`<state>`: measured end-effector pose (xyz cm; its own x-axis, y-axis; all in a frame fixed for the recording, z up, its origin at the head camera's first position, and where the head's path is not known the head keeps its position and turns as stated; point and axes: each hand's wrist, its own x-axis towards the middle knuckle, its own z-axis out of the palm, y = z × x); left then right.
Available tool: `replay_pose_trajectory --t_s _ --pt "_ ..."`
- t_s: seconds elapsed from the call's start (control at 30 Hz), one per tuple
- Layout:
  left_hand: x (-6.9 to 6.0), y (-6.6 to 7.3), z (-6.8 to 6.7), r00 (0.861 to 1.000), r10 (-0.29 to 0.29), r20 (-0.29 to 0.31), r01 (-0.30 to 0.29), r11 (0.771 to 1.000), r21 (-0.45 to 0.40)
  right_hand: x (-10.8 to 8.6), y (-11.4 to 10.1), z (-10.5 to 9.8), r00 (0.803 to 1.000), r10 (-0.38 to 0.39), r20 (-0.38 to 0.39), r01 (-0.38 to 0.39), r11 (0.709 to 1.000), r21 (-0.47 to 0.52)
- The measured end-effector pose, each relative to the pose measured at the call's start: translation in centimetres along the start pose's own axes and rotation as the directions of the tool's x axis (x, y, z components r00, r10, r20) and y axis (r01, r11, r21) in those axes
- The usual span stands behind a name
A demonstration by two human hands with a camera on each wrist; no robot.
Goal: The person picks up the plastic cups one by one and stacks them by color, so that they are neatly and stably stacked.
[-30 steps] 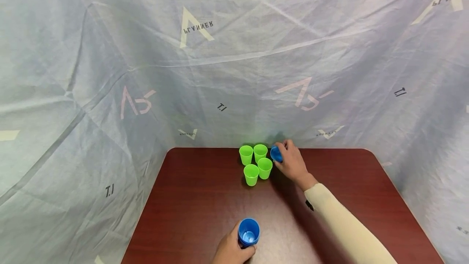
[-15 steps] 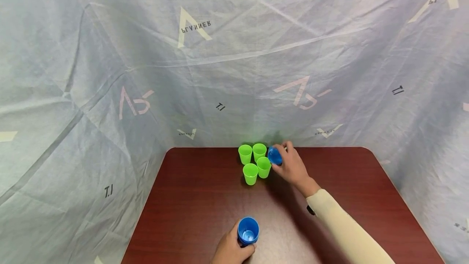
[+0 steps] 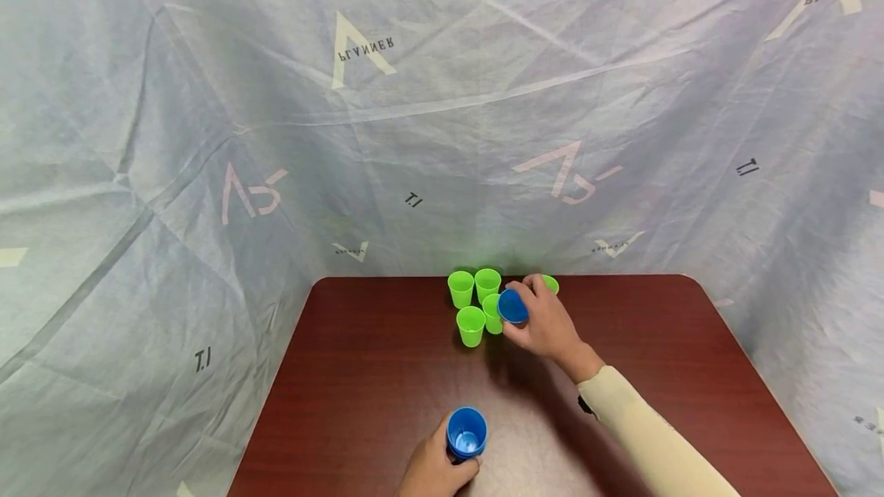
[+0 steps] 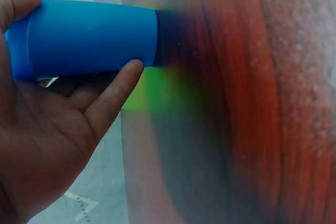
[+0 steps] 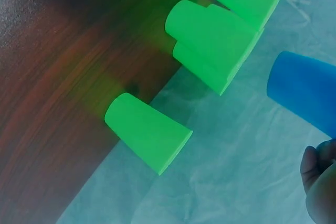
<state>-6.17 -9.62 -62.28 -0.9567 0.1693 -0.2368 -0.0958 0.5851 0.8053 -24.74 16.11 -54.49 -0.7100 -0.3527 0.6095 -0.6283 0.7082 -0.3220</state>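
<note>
Table: reddish brown, darker grain streaks. Far cup, in my grip towards the table's far edge: plain blue. Near cup, in my grip at the table's near side: plain blue. Five cups, along the table's far edge: bright green. My sleeve, over the table: cream. Sheet, behind the table: pale grey, printed black, yellowish and pink.

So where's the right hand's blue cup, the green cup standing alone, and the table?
Blue cup (image 5: 305,91), right wrist view: side wall.
Lone green cup (image 5: 147,132), right wrist view: side wall.
Table (image 3: 366,374), head view: bare top.
</note>
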Motion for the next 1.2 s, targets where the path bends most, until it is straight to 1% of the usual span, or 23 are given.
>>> replay_pose_trajectory --t_s 0.07,0.23,0.47,0.63,0.8,1.03,1.2 --pt "0.0 0.1 0.0 1.0 -0.009 0.0 0.009 1.0 -0.009 -0.1 -0.2 0.0 1.0 0.003 0.011 -0.003 1.0 0.0" --pt "0.0 0.1 -0.1 1.0 0.004 -0.008 -0.004 1.0 0.006 -0.3 -0.6 -0.1 1.0 -0.005 0.03 0.004 1.0 0.017" --pt "0.0 0.0 0.0 0.998 0.038 -0.041 -0.037 0.999 0.009 -0.5 -1.4 0.5 0.995 -0.092 0.031 0.09 0.995 0.044" --pt "0.0 0.0 0.1 0.999 0.035 -0.04 -0.035 0.999 0.004 -0.9 -2.1 0.9 0.989 -0.142 0.042 0.139 0.987 0.077" --pt "0.0 0.0 0.1 0.999 0.019 -0.027 -0.02 1.0 -0.017 -1.4 -2.5 1.3 0.986 -0.146 0.076 0.136 0.983 0.119" --pt "0.1 0.0 0.3 0.999 0.027 -0.03 -0.028 0.999 -0.018 -2.1 -3.6 1.4 0.986 -0.142 0.09 0.123 0.976 0.182" --pt "0.0 -0.1 0.2 0.999 0.029 -0.039 -0.03 0.999 -0.031 -2.5 -4.5 1.7 0.979 -0.193 0.063 0.172 0.954 0.246"
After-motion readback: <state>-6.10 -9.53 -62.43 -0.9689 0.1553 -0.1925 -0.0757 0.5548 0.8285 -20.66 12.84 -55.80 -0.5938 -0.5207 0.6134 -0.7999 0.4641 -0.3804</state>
